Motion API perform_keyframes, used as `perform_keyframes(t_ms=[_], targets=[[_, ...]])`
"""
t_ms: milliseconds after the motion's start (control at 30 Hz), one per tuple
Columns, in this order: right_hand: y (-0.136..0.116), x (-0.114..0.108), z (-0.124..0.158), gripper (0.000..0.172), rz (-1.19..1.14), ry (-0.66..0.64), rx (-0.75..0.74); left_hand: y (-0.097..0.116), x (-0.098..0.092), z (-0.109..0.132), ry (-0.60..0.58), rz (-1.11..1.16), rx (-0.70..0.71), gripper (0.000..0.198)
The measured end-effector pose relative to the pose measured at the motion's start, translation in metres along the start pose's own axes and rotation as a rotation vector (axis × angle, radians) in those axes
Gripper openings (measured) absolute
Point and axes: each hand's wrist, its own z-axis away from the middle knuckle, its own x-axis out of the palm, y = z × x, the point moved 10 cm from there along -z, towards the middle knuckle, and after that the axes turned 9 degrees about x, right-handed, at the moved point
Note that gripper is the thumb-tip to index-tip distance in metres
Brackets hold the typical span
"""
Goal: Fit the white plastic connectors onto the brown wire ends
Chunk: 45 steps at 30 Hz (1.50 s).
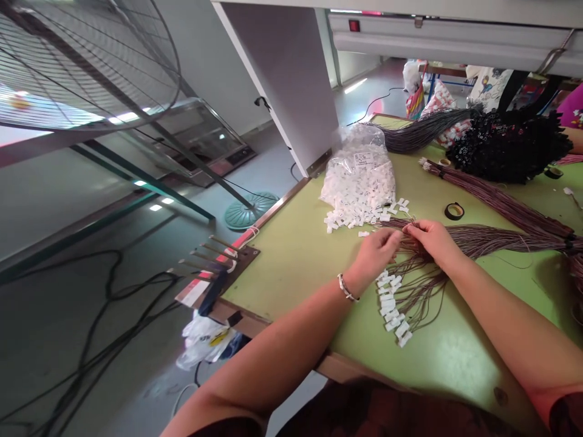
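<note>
My left hand point(377, 254) and my right hand point(427, 241) meet over a bundle of thin brown wires point(487, 238), fingertips pinched close together. The right fingers grip a wire near its end. What the left fingers pinch is too small to make out. Below the hands, several wires end in white plastic connectors point(390, 303), lined up in a column on the green table. Just beyond my left hand, loose white connectors point(350, 217) spill from a clear plastic bag point(359, 167).
A roll of black tape point(454, 211) lies behind the wires. A second brown wire bundle point(496, 197), a dark wire bundle point(419, 130) and a black sequined bag point(505, 142) occupy the far right. Metal pegs point(214, 255) stick up at the table's left corner; a large fan point(91, 67) stands left.
</note>
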Motion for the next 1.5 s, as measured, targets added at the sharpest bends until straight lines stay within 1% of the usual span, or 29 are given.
perform_keyframes(t_ms=[67,133,167,200,267,333,367,467,500,567,633,667,733,767,800,833,867,933,1000,1067,1133,1233,1333,1433,1500], targets=[[0.003,0.002,0.0,0.03,-0.021,-0.024,0.04,0.012,0.007,-0.001,-0.077,-0.166,0.114,0.017],[0.004,0.002,0.001,0.031,-0.034,-0.039,0.057,0.017,0.009,-0.001,-0.097,-0.257,0.173,0.016],[0.003,0.002,0.002,0.032,-0.042,-0.038,0.056,0.015,0.009,0.0,-0.086,-0.265,0.157,0.019],[0.002,0.0,0.002,0.032,-0.042,-0.035,0.046,0.009,0.006,0.0,-0.065,-0.25,0.113,0.022],[-0.004,-0.001,0.003,0.031,-0.006,-0.041,0.012,-0.006,0.001,0.003,0.01,-0.163,-0.014,0.027],[-0.009,0.002,0.005,0.027,0.12,-0.089,-0.037,-0.02,-0.001,0.008,0.089,-0.035,-0.129,0.03],[-0.01,0.004,0.005,0.025,0.2,-0.112,-0.054,-0.024,0.0,0.01,0.116,0.013,-0.159,0.029],[-0.006,0.004,0.004,0.023,0.374,-0.14,-0.065,-0.026,0.001,0.012,0.171,0.025,-0.163,0.028],[-0.004,0.004,0.004,0.022,0.397,-0.157,-0.066,-0.023,0.0,0.011,0.169,-0.007,-0.137,0.027],[0.0,0.003,0.004,0.022,0.384,-0.18,-0.064,-0.011,-0.005,0.005,0.115,-0.082,-0.045,0.025],[0.003,0.0,0.002,0.025,0.284,-0.184,-0.041,0.005,-0.021,-0.001,0.063,-0.136,0.071,0.021],[0.004,-0.003,0.0,0.026,0.218,-0.17,-0.02,0.013,-0.037,-0.005,0.082,-0.158,0.122,0.021],[0.006,-0.009,-0.004,0.029,0.127,-0.123,0.026,0.023,-0.084,-0.008,0.252,-0.253,0.183,0.022],[0.007,-0.01,-0.005,0.03,0.124,-0.1,0.043,0.023,-0.1,-0.011,0.268,-0.329,0.175,0.021],[0.008,-0.011,-0.006,0.029,0.147,-0.081,0.055,0.017,-0.107,-0.014,0.218,-0.392,0.14,0.019],[0.008,-0.01,-0.006,0.028,0.179,-0.069,0.057,0.009,-0.108,-0.017,0.144,-0.438,0.097,0.017],[0.008,-0.009,-0.005,0.027,0.203,-0.063,0.052,0.004,-0.105,-0.019,0.068,-0.506,0.095,0.017],[0.009,-0.008,-0.001,0.027,0.19,-0.055,0.035,-0.004,-0.089,-0.02,-0.064,-0.646,0.116,0.019],[0.012,-0.008,0.005,0.028,0.128,-0.053,0.029,-0.008,-0.073,-0.019,-0.127,-0.763,0.149,0.019],[0.014,-0.009,0.011,0.028,0.085,-0.042,0.01,-0.011,-0.062,-0.018,-0.146,-0.824,0.159,0.02],[0.013,-0.01,0.016,0.027,0.075,-0.003,-0.033,-0.011,-0.057,-0.018,-0.148,-0.85,0.164,0.02],[0.012,-0.01,0.021,0.022,0.043,0.04,-0.064,-0.011,-0.06,-0.019,-0.13,-0.872,0.155,0.023],[0.012,-0.007,0.022,0.019,0.033,0.021,-0.061,-0.009,-0.06,-0.019,-0.124,-0.873,0.157,0.029],[0.009,-0.005,0.022,0.02,0.067,0.009,-0.078,-0.004,-0.047,-0.017,-0.176,-0.873,0.218,0.026],[0.008,-0.004,0.024,0.019,0.092,0.011,-0.089,-0.002,-0.041,-0.017,-0.21,-0.885,0.245,0.029]])
